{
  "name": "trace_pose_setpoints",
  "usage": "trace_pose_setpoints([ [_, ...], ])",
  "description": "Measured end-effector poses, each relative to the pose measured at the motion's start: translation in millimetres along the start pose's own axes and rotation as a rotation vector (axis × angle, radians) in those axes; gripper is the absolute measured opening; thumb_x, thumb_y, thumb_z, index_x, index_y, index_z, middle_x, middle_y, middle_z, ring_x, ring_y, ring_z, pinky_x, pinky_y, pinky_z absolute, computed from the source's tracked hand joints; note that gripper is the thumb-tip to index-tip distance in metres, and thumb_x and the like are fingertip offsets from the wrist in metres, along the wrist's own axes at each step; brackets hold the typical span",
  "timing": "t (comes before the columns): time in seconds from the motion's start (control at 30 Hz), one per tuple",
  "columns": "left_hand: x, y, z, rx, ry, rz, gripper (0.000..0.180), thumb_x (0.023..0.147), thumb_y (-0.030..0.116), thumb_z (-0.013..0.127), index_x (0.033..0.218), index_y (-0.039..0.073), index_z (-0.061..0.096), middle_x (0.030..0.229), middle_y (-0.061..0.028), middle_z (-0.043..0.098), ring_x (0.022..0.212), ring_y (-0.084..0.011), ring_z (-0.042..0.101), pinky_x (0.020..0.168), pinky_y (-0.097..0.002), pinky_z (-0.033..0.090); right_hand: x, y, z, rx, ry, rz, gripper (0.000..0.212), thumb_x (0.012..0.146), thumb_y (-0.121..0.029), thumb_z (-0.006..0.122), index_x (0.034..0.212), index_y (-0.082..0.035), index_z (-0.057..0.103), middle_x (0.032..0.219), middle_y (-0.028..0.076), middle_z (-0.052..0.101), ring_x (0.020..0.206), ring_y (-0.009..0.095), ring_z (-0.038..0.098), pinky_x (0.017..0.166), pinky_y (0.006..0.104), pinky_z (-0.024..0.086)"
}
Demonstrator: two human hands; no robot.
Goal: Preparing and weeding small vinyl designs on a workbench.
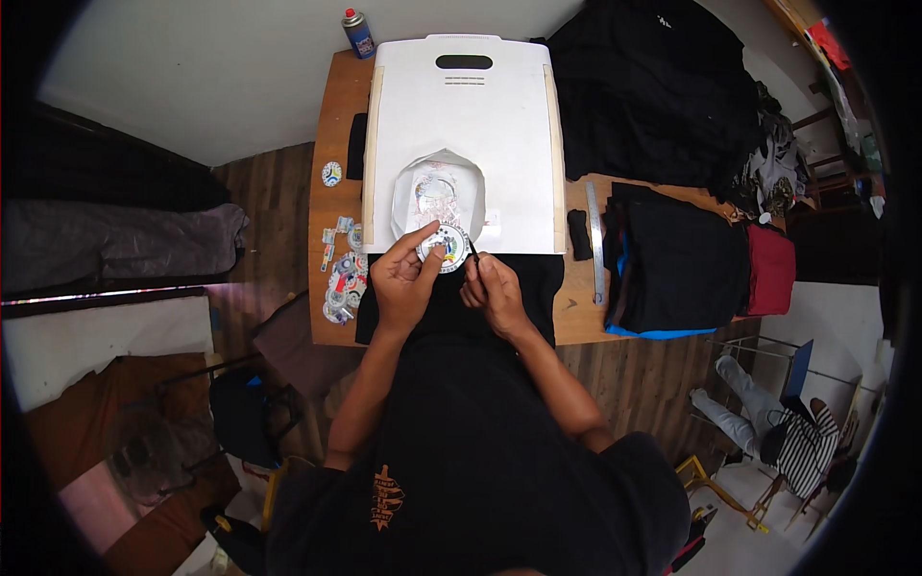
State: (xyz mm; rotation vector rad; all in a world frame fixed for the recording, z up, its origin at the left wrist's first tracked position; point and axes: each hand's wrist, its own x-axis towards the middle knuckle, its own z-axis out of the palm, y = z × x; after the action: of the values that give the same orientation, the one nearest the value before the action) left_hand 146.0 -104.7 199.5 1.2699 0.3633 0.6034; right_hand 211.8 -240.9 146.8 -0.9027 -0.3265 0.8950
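The left hand (pixel 403 278) pinches a round, multicoloured printed sticker disc (pixel 446 246) between thumb and fingers, holding it just beyond its fingertips over the near edge of a white, flat rectangular board with a handle slot (pixel 461 106). Just beside it, the right hand (pixel 492 291) is closed around a thin dark pointed tool (pixel 473 252), whose tip touches the disc's edge. Farther out from the left hand lies a sheet of translucent white backing paper (pixel 437 187); off to that hand's outer side sits a cluster of small cut stickers (pixel 342 274) on the wooden table (pixel 331 125). The tip could probably slip and tear the print, or the thin disc could crease under a tight pinch.
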Motion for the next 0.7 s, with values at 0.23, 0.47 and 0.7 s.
trace_pose_setpoints([
  [0.23,-0.7,1.9,1.0,0.008,0.006,0.017,0.035,0.092,-0.007,0.061,0.127,-0.011,0.057,0.108,-0.0112,0.066,0.091,-0.0082,0.061,0.075,-0.019,0.049,0.2,2.5,-3.5,0.009,-0.004,-0.007,0.039,0.108,-0.038,0.037,0.088,-0.006,0.048,0.056,-0.004,0.029,0.046,0.007,0.025,0.048,0.0247,0.025],
  [0.47,-1.2,3.1,0.9,0.022,0.014,0.005,0.034,0.092,-0.008,0.06,0.125,-0.011,0.058,0.113,-0.0126,0.065,0.096,-0.0097,0.061,0.079,-0.0197,0.049,-0.9,-1.9,0.4,0.006,-0.01,0.011,0.039,0.108,-0.038,0.036,0.088,-0.006,0.048,0.056,-0.005,0.029,0.046,0.006,0.025,0.047,0.0246,0.025],
  [0.7,-2.4,2.5,-0.3,0.021,0.009,-0.015,0.033,0.092,-0.008,0.06,0.125,-0.011,0.058,0.116,-0.014,0.065,0.099,-0.0115,0.062,0.082,-0.0206,0.05,-1.1,1.0,-1.8,0.012,-0.02,0.007,0.039,0.108,-0.037,0.036,0.089,-0.006,0.049,0.056,-0.005,0.029,0.046,0.006,0.025,0.047,0.0245,0.025],
])
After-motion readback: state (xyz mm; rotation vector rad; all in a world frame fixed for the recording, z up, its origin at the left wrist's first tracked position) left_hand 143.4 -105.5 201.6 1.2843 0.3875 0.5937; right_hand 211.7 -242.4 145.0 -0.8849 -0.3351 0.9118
